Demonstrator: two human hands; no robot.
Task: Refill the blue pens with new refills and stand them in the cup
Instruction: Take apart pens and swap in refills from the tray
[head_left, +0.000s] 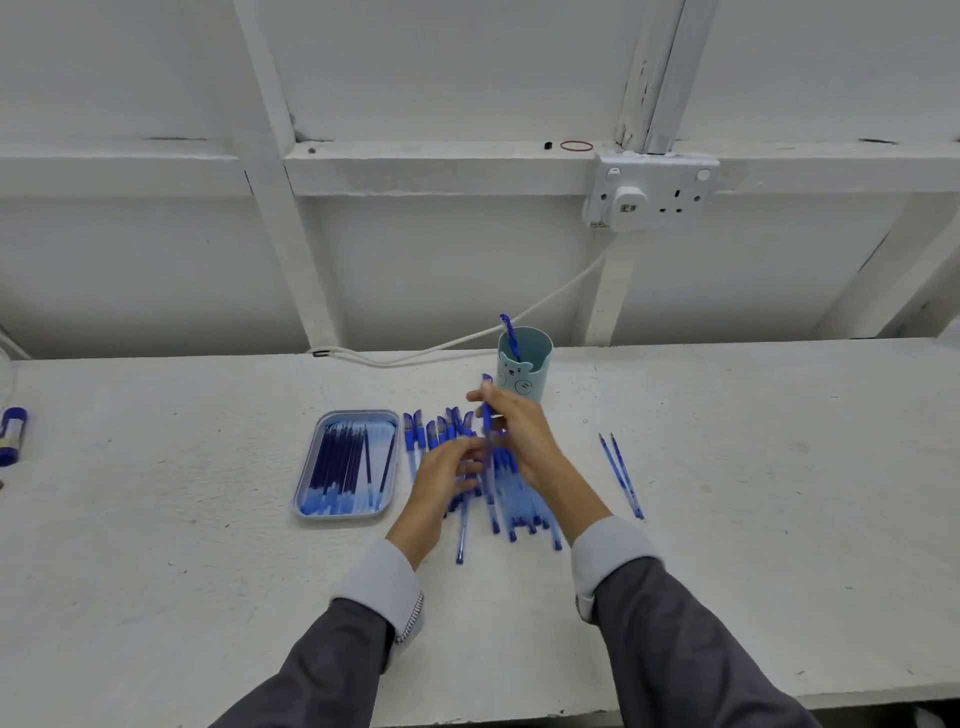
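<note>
Blue plastic pen upright in the right hand, over a pile of blue pens.
Right fingers curl round its barrel; the left hand touches its lower end, grip too blurred to tell. Pale blue bear-printed cup stands just beyond the right hand.

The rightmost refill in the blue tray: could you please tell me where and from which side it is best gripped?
Probably pinch across the rightmost refill at its dark middle, coming from above. It lies flat, slightly slanted, in the tray, apart from the packed bundle, with bare floor on both sides; its ends sit close to the tray's walls.
</note>
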